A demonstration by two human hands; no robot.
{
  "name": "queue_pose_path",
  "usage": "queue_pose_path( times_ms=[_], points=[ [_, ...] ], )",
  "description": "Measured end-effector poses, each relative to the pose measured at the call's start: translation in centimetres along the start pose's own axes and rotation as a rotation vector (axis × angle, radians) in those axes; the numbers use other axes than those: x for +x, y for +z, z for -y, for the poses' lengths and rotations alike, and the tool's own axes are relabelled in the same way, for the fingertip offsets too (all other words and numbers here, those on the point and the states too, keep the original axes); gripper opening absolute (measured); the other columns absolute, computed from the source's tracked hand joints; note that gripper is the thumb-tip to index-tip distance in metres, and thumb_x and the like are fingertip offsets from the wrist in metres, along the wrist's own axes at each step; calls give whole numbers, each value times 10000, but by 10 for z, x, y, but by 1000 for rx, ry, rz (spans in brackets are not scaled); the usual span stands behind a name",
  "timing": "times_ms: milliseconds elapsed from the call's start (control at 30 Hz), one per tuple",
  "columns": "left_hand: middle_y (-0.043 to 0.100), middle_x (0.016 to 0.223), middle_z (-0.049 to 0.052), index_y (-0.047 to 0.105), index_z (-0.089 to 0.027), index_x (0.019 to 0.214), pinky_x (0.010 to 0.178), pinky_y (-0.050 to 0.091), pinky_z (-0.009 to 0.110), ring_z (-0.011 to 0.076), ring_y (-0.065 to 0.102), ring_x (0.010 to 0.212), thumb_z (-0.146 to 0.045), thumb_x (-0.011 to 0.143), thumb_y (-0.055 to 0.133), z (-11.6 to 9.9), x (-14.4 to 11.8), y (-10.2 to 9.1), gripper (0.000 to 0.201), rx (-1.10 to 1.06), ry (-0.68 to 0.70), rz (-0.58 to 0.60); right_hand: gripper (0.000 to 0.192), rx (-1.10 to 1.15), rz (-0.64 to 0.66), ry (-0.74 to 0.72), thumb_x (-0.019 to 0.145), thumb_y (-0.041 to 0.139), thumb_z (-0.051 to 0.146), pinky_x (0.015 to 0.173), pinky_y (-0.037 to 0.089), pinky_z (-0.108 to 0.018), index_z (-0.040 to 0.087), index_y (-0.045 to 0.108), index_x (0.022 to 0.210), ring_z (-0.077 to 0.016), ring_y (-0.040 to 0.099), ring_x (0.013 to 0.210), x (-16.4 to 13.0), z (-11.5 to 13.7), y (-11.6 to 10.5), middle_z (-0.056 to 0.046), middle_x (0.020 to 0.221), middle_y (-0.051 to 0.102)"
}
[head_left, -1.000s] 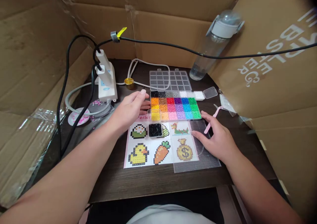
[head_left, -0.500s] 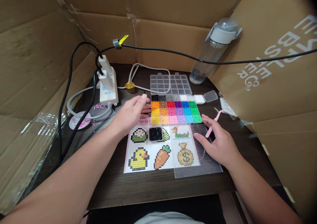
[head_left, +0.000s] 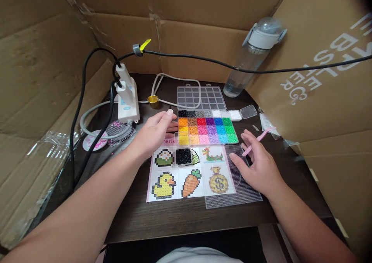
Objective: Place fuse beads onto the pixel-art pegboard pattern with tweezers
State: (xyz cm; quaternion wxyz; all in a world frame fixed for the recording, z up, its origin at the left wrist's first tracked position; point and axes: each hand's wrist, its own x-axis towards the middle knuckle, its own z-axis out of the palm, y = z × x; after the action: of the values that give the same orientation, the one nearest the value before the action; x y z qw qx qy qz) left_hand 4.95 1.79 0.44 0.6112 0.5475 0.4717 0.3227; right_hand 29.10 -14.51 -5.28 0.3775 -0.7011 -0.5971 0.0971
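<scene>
Left hand (head_left: 155,133) sat flat against the left wall of the bead tray (head_left: 207,130), fingers loose and extended, grasping nothing; likely just bracing the tray so it didn't slide. Right hand (head_left: 258,166) rested on the clear pegboard (head_left: 232,199), which overlapped the right edge of the pattern sheet (head_left: 167,179), and gripped pink tweezers (head_left: 257,141) between the fingers, tips pointing far-right; exact pinch was hard to read. The tray's compartments held beads sorted by colour: a black-to-white row far, brights in the middle, pastels near. A small tub of black beads (head_left: 183,156) stood on the sheet just near the tray. The tray's empty lid (head_left: 201,97) lay behind it, a water bottle (head_left: 252,57) far right.
</scene>
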Motion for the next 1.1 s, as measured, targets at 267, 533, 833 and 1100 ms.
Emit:
queue_pose_path(
  times_ms=[267,533,833,1100],
  points=[
    [713,963,98,592,-192,954,765,498,333,233,672,977,-572,853,506,-1,0,-1,402,-8,-6,1,789,-78,60,-38,800,676,405,1095,404,-502,221,275,1454,-315,392,1362,-3,4,-7,-140,1546,275],
    [709,957,96,594,-193,953,770,503,331,230,669,971,-579,842,517,0,0,-1,410,-2,1,8,1029,-170,192,21,748,707,492,1108,354,-558,254,69,1519,-344,301,1407,-6,7,-10,-134,1572,210],
    [710,947,109,604,-190,969,773,524,334,225,673,947,-599,826,528,0,0,-1,440,-5,0,-4,999,-177,170,31,749,707,497,1096,361,-580,261,108,1512,-357,309,1401,-5,5,-9,-133,1569,221],
    [695,963,99,599,-198,971,767,530,350,227,666,927,-654,809,508,2,0,-5,493,141,91,-66,934,-54,108,-4,781,695,395,1063,409,-565,226,132,1506,-353,350,1381,-4,6,-11,-163,1525,313]
  ],
)
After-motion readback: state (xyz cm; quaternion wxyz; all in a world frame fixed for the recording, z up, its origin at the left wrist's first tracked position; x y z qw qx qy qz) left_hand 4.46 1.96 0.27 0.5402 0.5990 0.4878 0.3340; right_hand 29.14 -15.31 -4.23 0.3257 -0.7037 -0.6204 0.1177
